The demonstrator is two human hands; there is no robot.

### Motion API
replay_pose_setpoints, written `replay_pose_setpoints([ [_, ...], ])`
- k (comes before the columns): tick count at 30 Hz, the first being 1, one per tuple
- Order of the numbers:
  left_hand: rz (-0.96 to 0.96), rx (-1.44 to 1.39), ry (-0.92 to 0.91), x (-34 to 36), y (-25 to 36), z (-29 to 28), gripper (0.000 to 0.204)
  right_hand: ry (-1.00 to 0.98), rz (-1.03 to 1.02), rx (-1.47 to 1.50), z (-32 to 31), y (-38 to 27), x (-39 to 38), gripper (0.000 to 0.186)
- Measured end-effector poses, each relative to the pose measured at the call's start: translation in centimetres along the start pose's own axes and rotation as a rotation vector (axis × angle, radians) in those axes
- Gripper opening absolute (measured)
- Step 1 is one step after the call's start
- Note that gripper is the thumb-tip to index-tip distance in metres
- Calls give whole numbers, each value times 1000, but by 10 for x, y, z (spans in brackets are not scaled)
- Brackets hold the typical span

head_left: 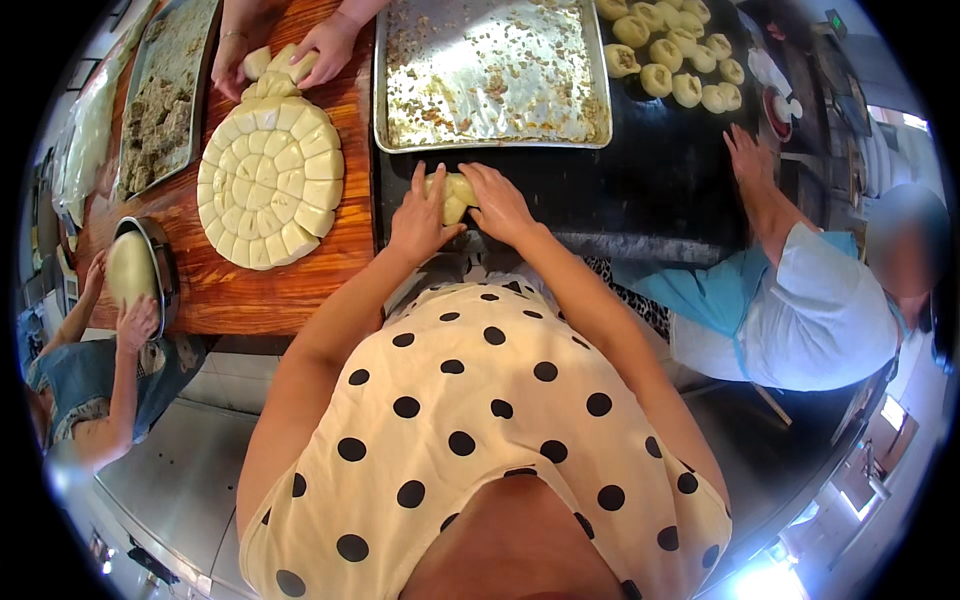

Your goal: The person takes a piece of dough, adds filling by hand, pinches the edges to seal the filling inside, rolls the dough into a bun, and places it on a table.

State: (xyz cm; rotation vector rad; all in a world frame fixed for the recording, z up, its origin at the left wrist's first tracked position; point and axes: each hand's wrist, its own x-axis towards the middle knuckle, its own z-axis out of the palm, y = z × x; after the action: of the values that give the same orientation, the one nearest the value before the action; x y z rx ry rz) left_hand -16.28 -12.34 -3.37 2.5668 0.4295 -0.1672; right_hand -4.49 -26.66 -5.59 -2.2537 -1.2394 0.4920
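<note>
Both of my hands are at the near edge of the black work surface (560,190), just below a large metal baking tray. My left hand (421,215) and my right hand (500,205) close in from either side on a small lump of pale yellow dough (457,195). Fingers of each hand curve over it, and part of the dough is hidden beneath them. The baking tray (490,146) has brown crumbs and greasy patches across its bottom.
Shaped dough balls (685,50) sit at the back right. Left, a wooden table (255,300) bears a round of cut dough (268,185), handled by a co-worker's hands (325,50), and a filling tray (165,95). Another person holds a dough-filled bowl (160,275). A co-worker's hand (750,160) rests right.
</note>
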Motion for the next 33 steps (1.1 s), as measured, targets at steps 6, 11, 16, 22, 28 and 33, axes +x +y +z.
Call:
replay_pose_setpoints([
  [6,140,-99,-139,16,-21,1,89,-93,-88,32,-7,21,16,51],
  [11,280,12,-159,18,-28,-20,84,-45,-166,-42,-50,44,-1,46],
  [16,243,-33,7,14,16,-40,59,340,-19,-275,-129,80,-78,47],
  [22,207,-501,-286,38,75,5,33,358,420,-297,-88,134,-150,67],
  [28,-51,-788,-698,78,116,65,35,549,517,200,-98,166,-154,50],
  [33,-319,-1143,-794,134,169,107,45,737,1153,103,-88,213,-85,61],
])
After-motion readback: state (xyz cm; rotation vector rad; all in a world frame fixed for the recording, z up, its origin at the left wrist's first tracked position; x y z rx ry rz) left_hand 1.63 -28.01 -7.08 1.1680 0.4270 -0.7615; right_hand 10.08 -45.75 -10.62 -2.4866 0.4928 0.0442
